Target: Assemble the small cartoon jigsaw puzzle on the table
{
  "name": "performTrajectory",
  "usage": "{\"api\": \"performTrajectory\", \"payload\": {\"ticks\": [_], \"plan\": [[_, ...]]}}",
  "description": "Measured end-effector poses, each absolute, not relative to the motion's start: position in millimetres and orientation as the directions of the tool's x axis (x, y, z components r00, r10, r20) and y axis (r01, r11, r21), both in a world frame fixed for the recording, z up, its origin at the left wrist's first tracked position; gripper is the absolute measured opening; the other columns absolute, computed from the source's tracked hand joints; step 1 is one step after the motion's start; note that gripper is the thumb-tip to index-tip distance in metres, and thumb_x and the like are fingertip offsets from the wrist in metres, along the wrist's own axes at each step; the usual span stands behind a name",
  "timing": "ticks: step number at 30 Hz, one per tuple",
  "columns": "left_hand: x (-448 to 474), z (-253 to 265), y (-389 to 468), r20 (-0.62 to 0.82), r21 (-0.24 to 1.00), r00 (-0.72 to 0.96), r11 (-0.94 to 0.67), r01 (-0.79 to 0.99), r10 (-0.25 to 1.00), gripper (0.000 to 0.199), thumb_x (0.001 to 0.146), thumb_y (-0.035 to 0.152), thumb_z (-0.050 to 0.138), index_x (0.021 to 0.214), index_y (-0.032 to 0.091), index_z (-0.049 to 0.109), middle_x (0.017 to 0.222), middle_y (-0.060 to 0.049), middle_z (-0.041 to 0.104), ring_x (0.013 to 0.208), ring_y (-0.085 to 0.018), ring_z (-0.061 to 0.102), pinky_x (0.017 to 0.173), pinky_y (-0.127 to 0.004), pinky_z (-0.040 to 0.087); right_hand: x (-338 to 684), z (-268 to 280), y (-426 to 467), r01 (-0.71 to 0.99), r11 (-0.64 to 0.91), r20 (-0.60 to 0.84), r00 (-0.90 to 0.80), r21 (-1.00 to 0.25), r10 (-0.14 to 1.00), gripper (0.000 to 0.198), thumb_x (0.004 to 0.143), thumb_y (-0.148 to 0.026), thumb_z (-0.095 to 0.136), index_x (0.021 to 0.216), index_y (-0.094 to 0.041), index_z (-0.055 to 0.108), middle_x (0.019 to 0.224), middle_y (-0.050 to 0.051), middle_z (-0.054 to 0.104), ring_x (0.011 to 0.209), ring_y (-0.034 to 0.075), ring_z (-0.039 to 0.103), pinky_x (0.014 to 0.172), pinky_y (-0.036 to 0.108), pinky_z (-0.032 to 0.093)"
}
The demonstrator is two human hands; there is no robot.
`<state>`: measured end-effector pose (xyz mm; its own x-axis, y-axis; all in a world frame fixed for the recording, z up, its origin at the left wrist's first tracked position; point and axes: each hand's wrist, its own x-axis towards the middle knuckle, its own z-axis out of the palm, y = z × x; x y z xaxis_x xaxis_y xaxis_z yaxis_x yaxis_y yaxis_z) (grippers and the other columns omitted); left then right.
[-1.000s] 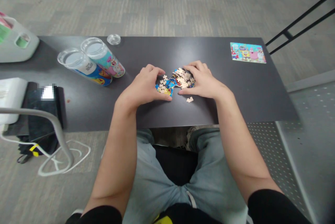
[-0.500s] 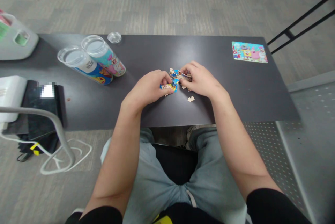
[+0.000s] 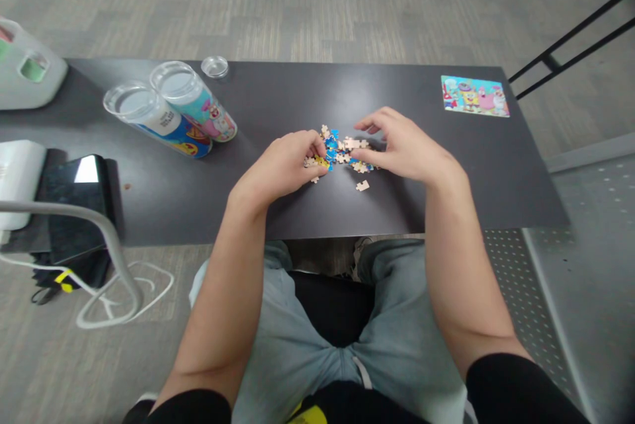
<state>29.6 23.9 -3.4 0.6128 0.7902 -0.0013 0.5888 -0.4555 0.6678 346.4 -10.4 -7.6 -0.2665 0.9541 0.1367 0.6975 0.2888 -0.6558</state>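
A small heap of jigsaw puzzle pieces (image 3: 343,158), some blue and yellow, others with the plain wooden side up, lies on the dark table. My left hand (image 3: 292,158) is curled over the heap's left side, thumb and fingers closed on puzzle pieces there; its fingertips hide part of them. On the right, my right hand (image 3: 397,143) is open, thumb and fingers spread apart at the heap's edge with nothing visibly held. One loose puzzle piece (image 3: 362,185) lies apart, nearer to me, plain side up.
Two clear-topped printed canisters (image 3: 171,116) stand to the left, with a round clear lid (image 3: 215,67) behind them. A colourful cartoon picture card (image 3: 475,96) lies at the far right. A black device (image 3: 77,206), a white box (image 3: 20,179) and a grey tube (image 3: 94,215) occupy the left end.
My right hand has opened and drawn back to the right, uncovering more of the heap, which looks more spread out. My left hand has stayed nearly in place.
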Motion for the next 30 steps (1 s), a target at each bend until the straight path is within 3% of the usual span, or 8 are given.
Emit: {"api": "performTrajectory", "payload": {"ticks": [4, 9, 13, 16, 18, 20, 24, 30], "plan": [[33, -2, 20, 0.046, 0.759, 0.598, -0.418, 0.5, 0.8, 0.022, 0.101, 0.026, 0.083, 0.121, 0.03, 0.076, 0.12, -0.005, 0.087, 0.107, -0.029, 0.082, 0.105, -0.047, 0.066, 359, -10, -26, 0.833, 0.18, 0.039, -0.188, -0.523, 0.981, 0.088, 0.069, -0.054, 0.127, 0.143, -0.026, 0.09, 0.142, 0.021, 0.078, 0.137, 0.057, 0.078, 0.127, 0.084, 0.067], [40, 4, 19, 0.186, 0.746, 0.575, -0.495, 0.446, 0.797, 0.012, 0.11, 0.026, 0.075, 0.121, 0.028, 0.081, 0.125, -0.008, 0.084, 0.112, -0.029, 0.081, 0.11, -0.049, 0.067, 344, -14, -21, 0.763, 0.225, 0.004, -0.28, -0.606, 0.96, 0.05, 0.089, -0.033, 0.112, 0.133, -0.027, 0.089, 0.135, 0.015, 0.081, 0.115, 0.041, 0.083, 0.114, 0.066, 0.076], [34, 5, 22, 0.24, 0.704, 0.567, -0.544, 0.457, 0.788, 0.025, 0.11, 0.033, 0.082, 0.134, 0.028, 0.084, 0.142, -0.012, 0.083, 0.134, -0.035, 0.079, 0.124, -0.054, 0.066, 333, -14, -14, 0.685, 0.245, 0.039, -0.302, -0.686, 0.952, 0.026, 0.107, -0.038, 0.099, 0.128, -0.029, 0.09, 0.133, 0.013, 0.084, 0.114, 0.037, 0.084, 0.117, 0.061, 0.072], [24, -3, 24, 0.117, 0.62, 0.547, -0.491, 0.612, 0.829, 0.09, 0.091, 0.059, 0.109, 0.168, 0.027, 0.075, 0.174, -0.02, 0.073, 0.166, -0.05, 0.065, 0.146, -0.07, 0.05, 332, -15, -15, 0.699, 0.284, 0.071, -0.319, -0.656, 0.945, 0.07, 0.096, -0.05, 0.11, 0.158, -0.028, 0.085, 0.16, 0.018, 0.08, 0.146, 0.049, 0.081, 0.133, 0.068, 0.067], [20, -8, 22, 0.002, 0.579, 0.547, -0.447, 0.681, 0.837, 0.134, 0.075, 0.075, 0.118, 0.187, 0.026, 0.062, 0.193, -0.027, 0.059, 0.182, -0.061, 0.049, 0.155, -0.079, 0.036, 329, -20, -18, 0.746, 0.305, 0.053, -0.341, -0.592, 0.938, 0.126, 0.079, -0.058, 0.121, 0.188, -0.027, 0.066, 0.188, 0.024, 0.065, 0.175, 0.06, 0.063, 0.147, 0.08, 0.053], [21, -11, 18, -0.075, 0.583, 0.592, -0.446, 0.679, 0.802, 0.15, 0.075, 0.082, 0.115, 0.197, 0.023, 0.052, 0.206, -0.03, 0.045, 0.194, -0.065, 0.033, 0.161, -0.081, 0.023, 322, -28, -23, 0.782, 0.308, 0.004, -0.364, -0.541, 0.931, 0.165, 0.069, -0.07, 0.125, 0.205, -0.023, 0.043, 0.207, 0.028, 0.046, 0.192, 0.068, 0.04, 0.156, 0.09, 0.037], [29, -8, 10, -0.14, 0.696, 0.694, -0.429, 0.576, 0.706, 0.131, 0.102, 0.079, 0.09, 0.206, 0.02, 0.035, 0.217, -0.027, 0.028, 0.205, -0.055, 0.016, 0.166, -0.073, 0.012, 301, -44, -31, 0.796, 0.335, 0.016, -0.38, -0.504, 0.925, 0.174, 0.078, -0.094, 0.112, 0.211, -0.02, 0.028, 0.216, 0.03, 0.029, 0.201, 0.065, 0.023, 0.163, 0.089, 0.015], [16, -7, 13, -0.053, 0.889, 0.581, -0.227, 0.398, 0.812, 0.08, 0.126, 0.069, 0.063, 0.194, 0.028, 0.051, 0.208, -0.021, 0.047, 0.198, -0.038, 0.044, 0.159, -0.06, 0.043, 272, -50, -21, 0.82, 0.335, 0.09, -0.332, -0.464, 0.939, 0.164, 0.088, -0.098, 0.103, 0.211, -0.019, 0.028, 0.218, 0.031, 0.023, 0.203, 0.063, 0.019, 0.161, 0.09, 0.021]]}}
